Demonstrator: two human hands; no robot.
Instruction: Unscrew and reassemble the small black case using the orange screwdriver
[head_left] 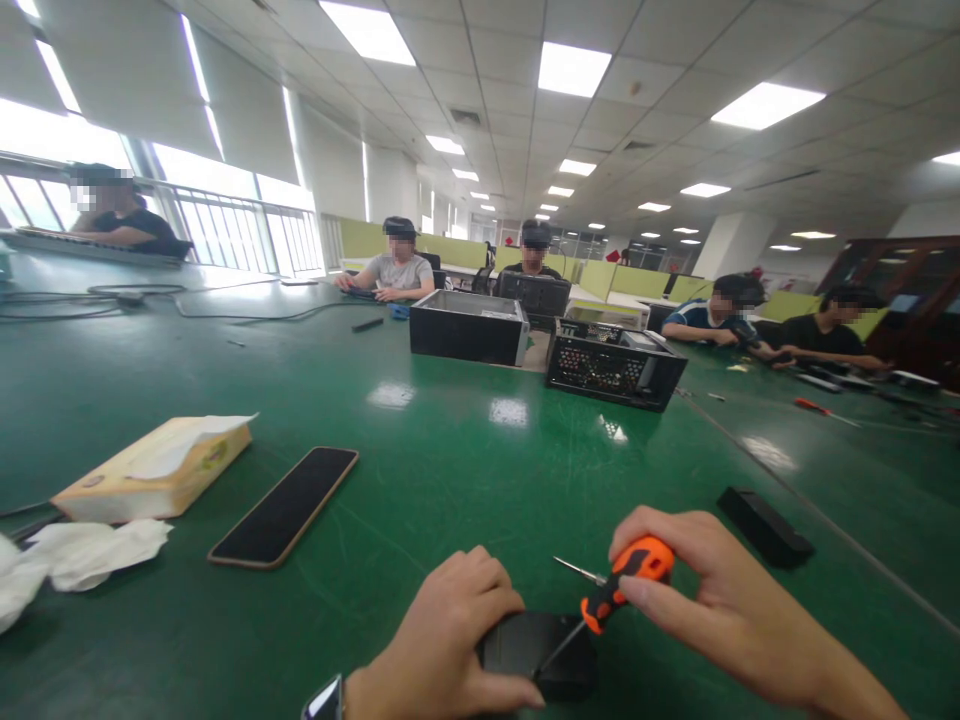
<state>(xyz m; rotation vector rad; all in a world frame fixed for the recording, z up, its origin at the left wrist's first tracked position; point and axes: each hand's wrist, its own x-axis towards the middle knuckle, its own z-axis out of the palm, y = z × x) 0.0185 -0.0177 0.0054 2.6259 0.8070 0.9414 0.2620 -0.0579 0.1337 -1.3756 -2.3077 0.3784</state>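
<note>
My left hand (465, 640) is closed around the left end of a small black box-like device (574, 650) on the green table. An orange and black screwdriver (651, 562) is in my right hand (712, 590), gripped by its handle. Its shaft slants down to the left, and the tip meets the top of the device near my left thumb. Just beyond the device lies a thin metal bit or shaft (577, 571), partly behind the screwdriver handle. To the right of my right hand rests another black block-shaped piece (765, 527).
A phone (285, 510), a tissue box (161, 465) and crumpled tissues (94, 555) lie at left. Farther off stand two black computer cases (469, 338), (600, 375). An orange-handled screwdriver (814, 406) lies at right. Several people sit around the table; cables (135, 298) cross its far left.
</note>
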